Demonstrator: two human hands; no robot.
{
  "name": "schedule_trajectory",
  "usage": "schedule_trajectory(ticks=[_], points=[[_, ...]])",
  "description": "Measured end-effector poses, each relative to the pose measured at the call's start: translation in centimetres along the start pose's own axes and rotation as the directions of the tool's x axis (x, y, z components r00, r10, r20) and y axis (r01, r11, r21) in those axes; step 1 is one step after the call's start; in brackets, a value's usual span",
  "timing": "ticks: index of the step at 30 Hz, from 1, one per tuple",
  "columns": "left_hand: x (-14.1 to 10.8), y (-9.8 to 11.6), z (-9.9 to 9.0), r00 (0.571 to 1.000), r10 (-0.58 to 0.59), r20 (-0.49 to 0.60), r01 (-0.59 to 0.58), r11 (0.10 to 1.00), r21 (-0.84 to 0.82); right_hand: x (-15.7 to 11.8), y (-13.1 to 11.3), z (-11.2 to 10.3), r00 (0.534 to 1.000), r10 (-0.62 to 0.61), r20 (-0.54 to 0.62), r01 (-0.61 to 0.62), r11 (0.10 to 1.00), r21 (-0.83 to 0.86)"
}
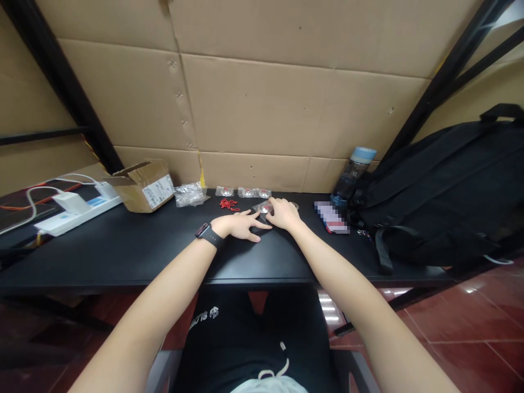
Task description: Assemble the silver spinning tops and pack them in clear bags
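Near the back of the black table, my right hand [284, 214] is closed with curled fingers at a small clear packet [265, 208] that holds something silver and red. My left hand [245, 225], a dark watch on its wrist, lies low with its fingers stretched and spread; its fingertips reach the near edge of that packet. Behind the hands, against the cardboard, lie similar packets: one on the left [225, 191], one in the middle [246, 192] and one on the right [264, 193]. A tangle of red cords [229, 204] rests just beyond my left hand.
Crumpled clear plastic bags [190, 195] lie beside an opened cardboard box [144, 186]. At far left is a white power strip [77, 215] with plugs. A blue-lidded bottle [352, 174], a blurred-out phone-sized item [331, 216] and a black backpack [434, 191] occupy the right.
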State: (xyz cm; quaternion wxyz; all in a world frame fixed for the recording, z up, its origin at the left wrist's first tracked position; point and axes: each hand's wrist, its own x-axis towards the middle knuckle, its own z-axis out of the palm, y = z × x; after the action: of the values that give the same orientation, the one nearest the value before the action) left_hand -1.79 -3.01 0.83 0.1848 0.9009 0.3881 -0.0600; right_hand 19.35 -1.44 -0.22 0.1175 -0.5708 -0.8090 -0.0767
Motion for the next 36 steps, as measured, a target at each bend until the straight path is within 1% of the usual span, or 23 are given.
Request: schedule_trajectory(ticks=[3,5,6,8,10,11,12,15,17,18,23,27,32,36], points=[[0.1,-0.3,0.1,1.000,0.014,-0.003,-0.014,1.000,-0.002,0.1,0.4,0.1,1.000,-0.019,0.016,0.019,0.999,0.029],[0.2,-0.6,0.0,0.997,0.071,-0.040,-0.071,0.997,-0.011,0.2,0.7,0.2,0.999,-0.048,0.014,0.047,0.997,0.059],[0.3,-0.8,0.0,0.991,0.112,-0.076,-0.114,0.993,-0.023,0.3,0.9,0.3,0.998,-0.064,0.014,0.063,0.995,0.077],[0.3,-1.0,-0.2,0.967,0.161,-0.198,-0.175,0.983,-0.055,0.4,1.3,0.4,0.996,-0.091,0.014,0.088,0.989,0.117],[0.4,-1.1,-0.3,0.931,0.116,-0.346,-0.156,0.984,-0.089,0.5,1.6,0.6,0.994,-0.106,0.004,0.104,0.982,0.157],[0.4,-1.2,-0.3,0.915,0.069,-0.398,-0.121,0.987,-0.106,0.5,1.8,0.7,0.994,-0.106,-0.009,0.106,0.979,0.173],[0.5,-1.2,-0.2,0.906,0.021,-0.424,-0.078,0.990,-0.120,0.5,1.9,0.8,0.994,-0.105,-0.024,0.107,0.977,0.187],[0.7,-1.1,0.3,0.914,-0.087,-0.397,0.036,0.990,-0.134,0.6,2.1,1.4,0.994,-0.097,-0.058,0.107,0.967,0.230],[1.0,-1.1,0.7,0.916,-0.118,-0.385,0.072,0.989,-0.131,0.7,2.2,1.8,0.993,-0.100,-0.068,0.114,0.959,0.259],[1.2,-1.1,0.9,0.916,-0.115,-0.385,0.069,0.989,-0.131,0.8,2.2,1.9,0.992,-0.105,-0.071,0.121,0.956,0.269],[1.9,-1.9,1.6,0.931,-0.043,-0.363,-0.018,0.986,-0.163,0.8,2.2,2.1,0.991,-0.115,-0.073,0.131,0.953,0.272],[2.0,-2.2,1.6,0.935,-0.004,-0.355,-0.060,0.984,-0.169,0.6,2.1,1.8,0.993,-0.105,-0.059,0.117,0.950,0.288],[1.5,-1.7,1.1,0.946,0.084,-0.313,-0.118,0.989,-0.091,0.7,1.8,1.6,0.997,-0.061,-0.053,0.070,0.976,0.206],[1.0,-1.8,0.6,0.936,0.160,-0.315,-0.196,0.977,-0.085,0.6,1.5,1.5,0.996,-0.075,-0.057,0.083,0.985,0.150]])
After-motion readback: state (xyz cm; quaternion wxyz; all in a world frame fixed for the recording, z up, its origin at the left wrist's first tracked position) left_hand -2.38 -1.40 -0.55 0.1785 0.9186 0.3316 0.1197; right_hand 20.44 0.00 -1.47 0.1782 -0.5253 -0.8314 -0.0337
